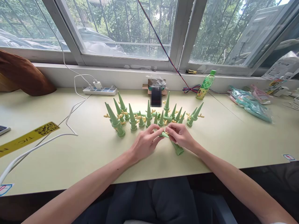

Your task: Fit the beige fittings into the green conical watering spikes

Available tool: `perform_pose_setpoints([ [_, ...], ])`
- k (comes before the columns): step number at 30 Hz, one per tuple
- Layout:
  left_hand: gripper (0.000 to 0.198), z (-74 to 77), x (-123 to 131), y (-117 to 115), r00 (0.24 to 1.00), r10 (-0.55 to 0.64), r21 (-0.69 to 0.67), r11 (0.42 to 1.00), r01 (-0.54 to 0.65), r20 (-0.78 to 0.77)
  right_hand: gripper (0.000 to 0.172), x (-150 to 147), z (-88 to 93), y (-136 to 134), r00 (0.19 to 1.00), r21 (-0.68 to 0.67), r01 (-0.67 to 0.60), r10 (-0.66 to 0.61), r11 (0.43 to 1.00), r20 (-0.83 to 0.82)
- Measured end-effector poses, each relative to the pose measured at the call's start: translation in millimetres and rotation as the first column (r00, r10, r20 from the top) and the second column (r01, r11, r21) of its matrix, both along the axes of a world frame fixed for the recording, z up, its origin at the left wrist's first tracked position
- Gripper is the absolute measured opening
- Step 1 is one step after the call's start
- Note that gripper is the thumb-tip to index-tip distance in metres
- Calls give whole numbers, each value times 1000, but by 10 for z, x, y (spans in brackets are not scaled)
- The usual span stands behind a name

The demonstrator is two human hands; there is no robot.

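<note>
yellow tape strip (25, 139) shows "t/c" beside a qr code.

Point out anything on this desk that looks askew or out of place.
Mostly orderly. The green cones stand upright in a cluster; one cone lies tilted between the left hand and right hand. A white cable trails loosely across the desk.

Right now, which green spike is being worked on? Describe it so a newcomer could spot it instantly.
Start at the pale desk under the window, then find the cluster of green spikes standing at its middle. Just in front of them, the left hand and right hand pinch one green spike between them. Unlike its upright neighbours, it lies tilted, open wide end toward the person.
</note>
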State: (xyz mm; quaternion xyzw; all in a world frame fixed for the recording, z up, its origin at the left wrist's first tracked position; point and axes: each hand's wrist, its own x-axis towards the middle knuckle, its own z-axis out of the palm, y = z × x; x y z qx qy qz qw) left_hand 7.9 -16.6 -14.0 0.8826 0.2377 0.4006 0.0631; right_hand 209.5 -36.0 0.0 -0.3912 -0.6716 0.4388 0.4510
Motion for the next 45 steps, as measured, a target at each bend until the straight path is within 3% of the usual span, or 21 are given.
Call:
perform_pose_setpoints([
  [4,25,21,10,-3,1000,14,-30,999,-13,27,35,-12,-11,11,1000,-9,8,-8,1000,-23],
  [8,25,23,47,-7,995,92,-172,981,-85,37,34,-19,-38,27,998,1,53,-53,999,-39],
  [13,52,86,49,-15,994,109,-381,918,-109,-21,32,2,-35,34,996,64,92,-90,994,-26],
  [18,46,171,34,-37,998,54,-619,785,-35,12,34,16,-17,32,994,97,113,-113,989,-12],
  [21,39,205,42,-45,997,70,-677,735,-33,27,34,14,-29,34,993,114,114,-114,987,-5],
  [24,48,235,55,-46,998,62,-727,686,-24,26,34,10,-51,38,995,139,102,-104,985,10],
  [29,49,257,63,-42,998,20,-871,489,38,55,33,7,-61,38,993,183,89,-103,979,65],
  [31,48,255,63,-42,997,32,-892,449,48,70,32,9,-57,36,992,190,83,-98,978,75],
  [33,47,247,65,-46,995,55,-885,463,50,86,31,13,-55,34,992,188,74,-91,979,84],
  [37,44,222,71,-57,990,66,-836,545,69,124,31,20,-53,33,992,173,66,-83,983,94],
  [45,30,137,74,-64,992,91,-587,810,-19,93,32,17,-46,27,995,165,53,-66,985,72],
])
